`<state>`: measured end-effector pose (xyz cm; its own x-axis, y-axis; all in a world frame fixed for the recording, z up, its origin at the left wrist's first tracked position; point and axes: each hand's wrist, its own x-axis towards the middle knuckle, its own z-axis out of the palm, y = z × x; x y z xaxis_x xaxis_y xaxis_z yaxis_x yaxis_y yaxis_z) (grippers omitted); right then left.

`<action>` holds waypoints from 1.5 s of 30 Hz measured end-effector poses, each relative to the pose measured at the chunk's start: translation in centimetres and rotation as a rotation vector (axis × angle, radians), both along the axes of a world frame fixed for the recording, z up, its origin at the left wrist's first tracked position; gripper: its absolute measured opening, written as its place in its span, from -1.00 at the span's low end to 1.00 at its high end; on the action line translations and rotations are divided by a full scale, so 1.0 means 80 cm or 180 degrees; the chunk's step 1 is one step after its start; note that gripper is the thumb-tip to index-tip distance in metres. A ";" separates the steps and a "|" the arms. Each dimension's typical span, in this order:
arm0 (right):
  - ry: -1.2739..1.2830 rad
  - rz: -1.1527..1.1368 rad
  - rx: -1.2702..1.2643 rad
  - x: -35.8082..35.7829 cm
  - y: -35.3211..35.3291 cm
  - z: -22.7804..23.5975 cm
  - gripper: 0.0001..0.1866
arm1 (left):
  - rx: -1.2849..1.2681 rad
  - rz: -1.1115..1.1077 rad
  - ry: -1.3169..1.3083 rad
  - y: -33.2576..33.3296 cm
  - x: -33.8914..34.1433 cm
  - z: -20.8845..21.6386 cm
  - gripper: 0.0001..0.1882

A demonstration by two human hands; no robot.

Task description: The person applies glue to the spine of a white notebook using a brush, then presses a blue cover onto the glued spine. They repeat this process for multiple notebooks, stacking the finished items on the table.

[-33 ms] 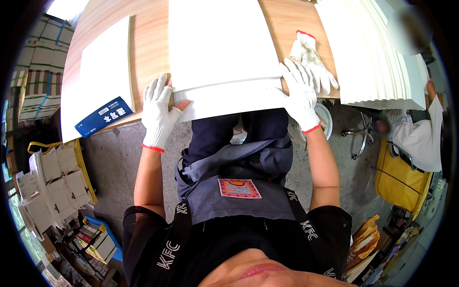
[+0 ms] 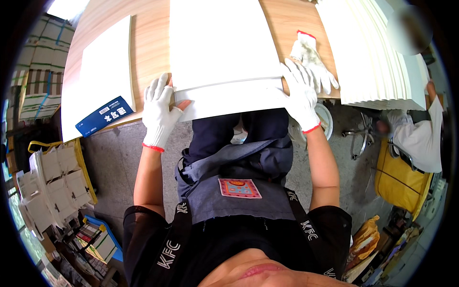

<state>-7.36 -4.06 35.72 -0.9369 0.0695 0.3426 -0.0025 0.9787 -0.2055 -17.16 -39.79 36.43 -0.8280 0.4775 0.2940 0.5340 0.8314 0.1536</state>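
Both my hands wear white knit gloves with red cuffs. In front of me lies a large white sheet or stack of paper (image 2: 220,38), with a thin grey edge crossing it near the front. Below that edge, a white strip (image 2: 234,99) reaches past the table's front. My left hand (image 2: 160,115) is at the left side, fingers stretched along the edge and bare thumb tip on the strip. At the right side rests my right hand (image 2: 302,100), fingers extended and thumb over the strip. A loose soiled glove (image 2: 306,53) lies just beyond my right fingers.
A white pad (image 2: 107,67) with a blue printed band (image 2: 105,116) lies on the wooden table (image 2: 149,43) at left. Tall layered white sheets (image 2: 363,57) stand at right. Beyond them a person in a white top (image 2: 416,129) is near a yellow container (image 2: 401,179).
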 end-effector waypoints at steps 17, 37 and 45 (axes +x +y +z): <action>0.0275 0.0115 -0.0081 0.000 0.002 0.002 -0.35 | -0.0273 -0.1011 -0.0799 0.045 0.000 0.084 -0.15; -0.2389 0.0772 -0.0365 -0.136 0.000 0.113 -0.27 | 0.0427 -0.0363 -0.2059 0.068 -0.095 0.077 -0.84; -0.1189 0.0746 -0.0401 -0.133 0.008 0.050 -0.35 | 0.0398 -0.0464 -0.1592 0.058 -0.120 0.035 -0.78</action>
<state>-18.04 -3.41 39.73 -0.9900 -0.1395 -0.0191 -0.1240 0.9279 -0.3517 -26.74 -35.14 39.26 -0.8093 0.5846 -0.0574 0.4788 0.7131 0.5121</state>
